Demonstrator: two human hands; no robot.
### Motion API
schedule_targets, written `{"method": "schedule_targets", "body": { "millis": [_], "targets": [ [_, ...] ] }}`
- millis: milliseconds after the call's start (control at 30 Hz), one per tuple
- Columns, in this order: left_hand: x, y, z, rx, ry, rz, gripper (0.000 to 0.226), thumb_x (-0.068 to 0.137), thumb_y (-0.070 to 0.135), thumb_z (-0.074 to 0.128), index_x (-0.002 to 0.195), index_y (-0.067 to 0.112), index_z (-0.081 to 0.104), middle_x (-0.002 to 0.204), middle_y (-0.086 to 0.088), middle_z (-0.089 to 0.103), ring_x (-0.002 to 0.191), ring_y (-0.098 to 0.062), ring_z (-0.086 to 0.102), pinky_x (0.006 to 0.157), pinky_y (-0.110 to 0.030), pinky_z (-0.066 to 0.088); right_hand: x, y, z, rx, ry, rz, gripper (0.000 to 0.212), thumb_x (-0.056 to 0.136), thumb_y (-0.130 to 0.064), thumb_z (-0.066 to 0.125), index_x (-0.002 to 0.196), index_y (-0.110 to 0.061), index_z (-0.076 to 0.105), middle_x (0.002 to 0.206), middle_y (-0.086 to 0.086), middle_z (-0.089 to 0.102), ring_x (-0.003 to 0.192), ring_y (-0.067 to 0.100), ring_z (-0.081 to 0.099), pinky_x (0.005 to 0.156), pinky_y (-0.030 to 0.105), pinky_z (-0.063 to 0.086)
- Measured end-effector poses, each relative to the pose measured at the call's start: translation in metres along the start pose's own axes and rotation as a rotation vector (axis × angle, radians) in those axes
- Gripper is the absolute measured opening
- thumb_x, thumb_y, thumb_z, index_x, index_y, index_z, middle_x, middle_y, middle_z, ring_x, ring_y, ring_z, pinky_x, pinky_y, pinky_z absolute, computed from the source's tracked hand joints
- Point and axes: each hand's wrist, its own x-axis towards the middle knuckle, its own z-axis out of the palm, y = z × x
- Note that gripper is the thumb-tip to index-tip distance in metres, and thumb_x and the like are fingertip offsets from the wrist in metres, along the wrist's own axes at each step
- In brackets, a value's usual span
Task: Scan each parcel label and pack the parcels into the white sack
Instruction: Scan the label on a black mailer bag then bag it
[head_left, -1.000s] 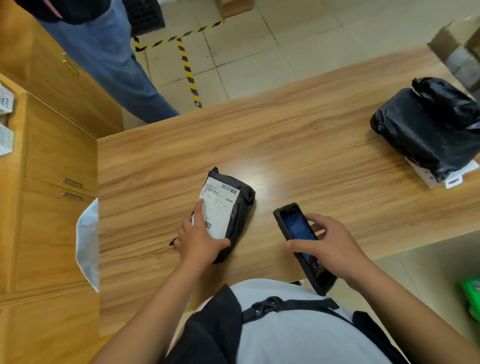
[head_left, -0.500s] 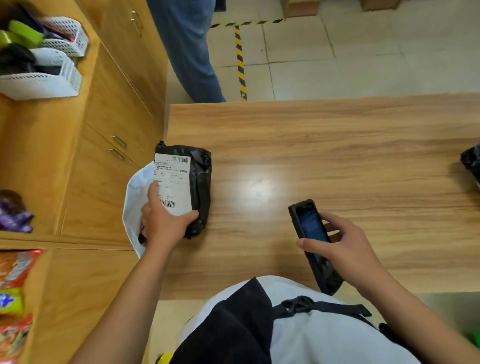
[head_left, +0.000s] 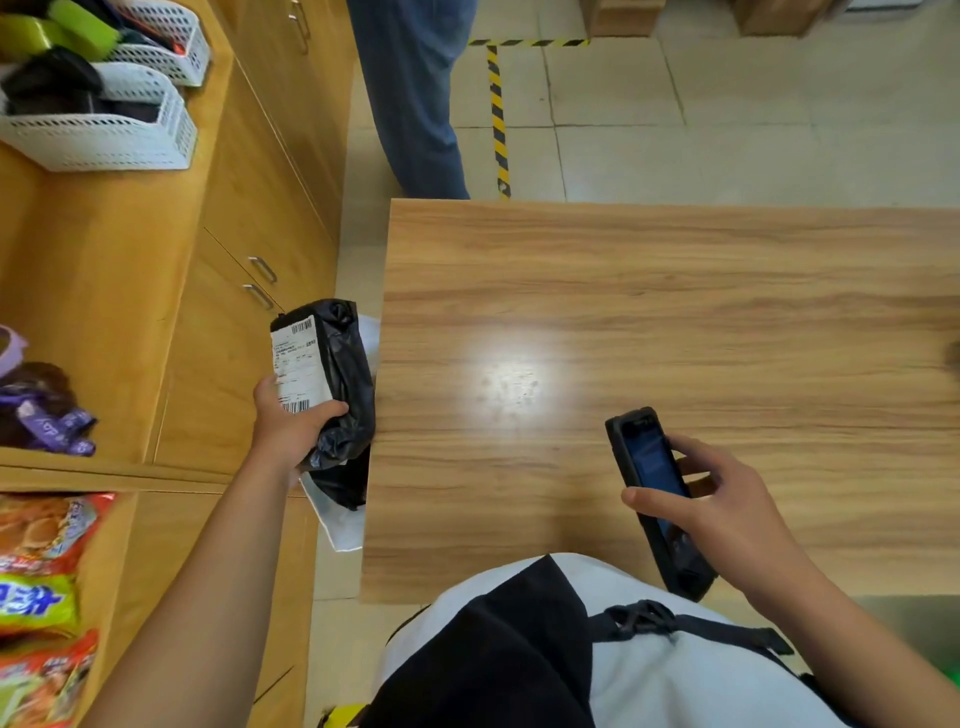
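Head view: at centre left, the left hand (head_left: 291, 426) grips a black parcel (head_left: 340, 384), label (head_left: 296, 364) up, off the table's (head_left: 649, 312) left edge over the white sack (head_left: 337, 525). At lower right, the right hand (head_left: 727, 514) clasps a scanner (head_left: 657, 493).

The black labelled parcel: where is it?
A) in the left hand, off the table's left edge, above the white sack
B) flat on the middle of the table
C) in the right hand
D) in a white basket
A: the left hand grips the black parcel over the white sack.
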Motion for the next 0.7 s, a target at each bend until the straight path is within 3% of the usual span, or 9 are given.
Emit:
{"method": "schedule_targets", "body": {
  "millis": [67,167,333,433,533,700],
  "targets": [
    [0.006,-0.001,-0.004,-0.043,-0.027,-0.062,0.100,0.080,0.005,0.079,0.153,0.026,0.015,0.122,-0.003,0.054,0.106,-0.024,0.058,0.072,-0.035,0.053,-0.003,0.001,0.003,0.012,0.010,0.020,0.081,0.067,-0.028,0.089,0.139,-0.025,0.054,0.110,-0.007,0.061,0.087,0.009,0.063,0.056,0.025,0.049],
    [0.017,-0.003,-0.011,-0.026,-0.048,-0.115,0.100,0.080,0.012,0.081,0.154,0.028,0.015,0.122,-0.002,0.053,0.105,-0.026,0.057,0.070,-0.035,0.052,-0.007,0.004,0.004,0.026,0.030,0.043,0.080,0.066,-0.030,0.090,0.138,-0.026,0.055,0.114,-0.004,0.062,0.092,0.014,0.064,0.059,0.027,0.049],
    [0.036,-0.001,-0.010,0.055,-0.106,-0.139,0.110,0.072,0.024,0.088,0.153,0.031,0.015,0.134,-0.001,0.050,0.116,-0.027,0.055,0.098,-0.049,0.048,-0.015,0.004,0.007,0.071,0.050,0.080,0.077,0.068,-0.026,0.089,0.136,-0.027,0.055,0.110,-0.004,0.063,0.090,0.015,0.065,0.062,0.032,0.053],
    [0.040,-0.003,-0.007,0.168,-0.026,-0.116,0.111,0.064,0.038,0.091,0.150,0.032,0.021,0.146,-0.006,0.043,0.125,-0.033,0.050,0.096,-0.054,0.050,-0.019,0.005,0.006,0.086,0.066,0.093,0.079,0.068,-0.025,0.089,0.139,-0.025,0.055,0.109,-0.004,0.063,0.090,0.018,0.068,0.064,0.034,0.054],
    [0.036,-0.004,-0.005,0.245,0.047,-0.108,0.093,0.075,0.038,0.082,0.150,0.031,0.027,0.151,-0.009,0.036,0.128,-0.038,0.047,0.093,-0.053,0.051,-0.022,0.005,0.006,0.089,0.075,0.087,0.079,0.067,-0.025,0.089,0.139,-0.025,0.055,0.109,-0.005,0.062,0.089,0.016,0.067,0.064,0.033,0.053],
    [0.008,-0.014,0.007,0.166,0.055,-0.012,0.061,0.090,0.020,0.064,0.146,0.022,0.040,0.144,-0.006,0.046,0.116,-0.030,0.053,0.090,-0.040,0.045,-0.025,0.007,0.004,0.098,0.071,0.084,0.081,0.067,-0.026,0.089,0.140,-0.023,0.054,0.111,-0.004,0.063,0.086,0.014,0.068,0.063,0.031,0.054]
  ]
}}
